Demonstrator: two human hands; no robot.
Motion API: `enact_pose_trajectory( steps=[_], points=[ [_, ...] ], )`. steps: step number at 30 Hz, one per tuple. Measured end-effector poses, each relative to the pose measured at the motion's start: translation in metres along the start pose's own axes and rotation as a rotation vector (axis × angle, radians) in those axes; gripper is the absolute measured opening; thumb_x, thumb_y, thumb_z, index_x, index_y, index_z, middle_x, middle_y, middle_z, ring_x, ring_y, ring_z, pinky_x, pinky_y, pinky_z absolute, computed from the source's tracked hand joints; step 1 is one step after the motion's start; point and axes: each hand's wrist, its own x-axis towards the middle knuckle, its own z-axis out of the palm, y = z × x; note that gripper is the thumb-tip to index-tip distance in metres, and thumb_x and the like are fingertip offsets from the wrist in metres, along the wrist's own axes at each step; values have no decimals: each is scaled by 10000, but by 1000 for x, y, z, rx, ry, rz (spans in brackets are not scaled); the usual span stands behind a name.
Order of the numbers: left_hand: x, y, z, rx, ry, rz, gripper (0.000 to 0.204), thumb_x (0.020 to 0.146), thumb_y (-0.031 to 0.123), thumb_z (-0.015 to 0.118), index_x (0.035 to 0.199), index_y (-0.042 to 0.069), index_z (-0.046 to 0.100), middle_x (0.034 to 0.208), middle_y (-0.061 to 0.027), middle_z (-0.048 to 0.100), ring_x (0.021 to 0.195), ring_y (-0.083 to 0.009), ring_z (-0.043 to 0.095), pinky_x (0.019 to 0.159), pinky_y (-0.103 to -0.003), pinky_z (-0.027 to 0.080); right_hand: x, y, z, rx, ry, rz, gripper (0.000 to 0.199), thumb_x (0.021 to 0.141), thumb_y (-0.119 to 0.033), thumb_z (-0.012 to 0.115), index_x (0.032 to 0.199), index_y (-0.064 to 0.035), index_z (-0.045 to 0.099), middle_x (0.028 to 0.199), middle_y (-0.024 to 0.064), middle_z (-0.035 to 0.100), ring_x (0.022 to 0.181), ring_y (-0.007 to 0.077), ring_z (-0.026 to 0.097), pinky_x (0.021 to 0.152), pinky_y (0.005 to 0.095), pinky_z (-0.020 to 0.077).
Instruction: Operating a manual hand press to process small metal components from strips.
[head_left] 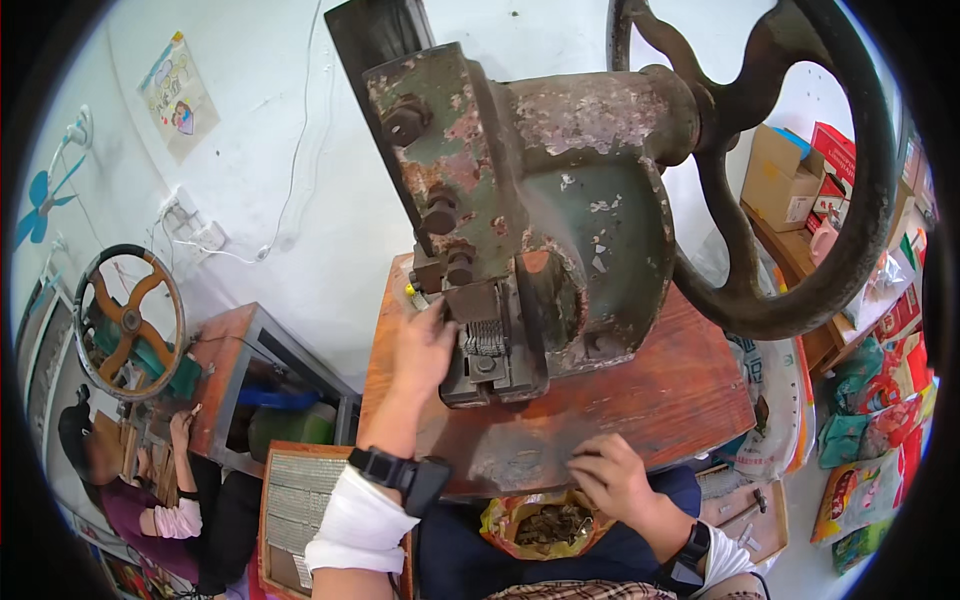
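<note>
My left hand (424,345) reaches to the left side of the die slot (484,340) of a worn green hand press (590,220). Its fingers are bent together at the slot, and what they pinch, if anything, is hidden. Ridged, greyish metal fills the slot. Above the front edge of the red-brown wooden table (660,380), my right hand (612,478) hovers with loosely curved fingers, somewhat apart, and nothing visible in them. Below it, a yellow bag (497,520) holds brown scraps (553,525), close to my lap.
The press's big handwheel (870,200) overhangs the right side. A wooden tray (305,490) with rows of grey metal pieces stands left of my lap. A hammer (745,508) lies in a tray at right. Another person (150,510) works beside a second wheel (130,320).
</note>
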Motion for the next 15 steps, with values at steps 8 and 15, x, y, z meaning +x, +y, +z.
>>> enact_pose_trajectory(
  steps=[8,15],
  points=[
    [-5,-3,25,56,42,118,412,754,20,536,1164,52,557,1199,-161,544,1164,-375,420,982,-463,330,140,8,36,-95,145,-4,410,652,-188,786,971,-16,595,959,157,592,884,355,573,765,405,473],
    [-10,-1,23,-211,20,70,453,779,15,525,1230,54,526,1170,-187,544,1143,-384,407,1007,-437,325,169,17,54,-165,43,187,764,515,-355,858,1076,29,510,1033,197,566,981,370,562,827,413,471]
  ],
)
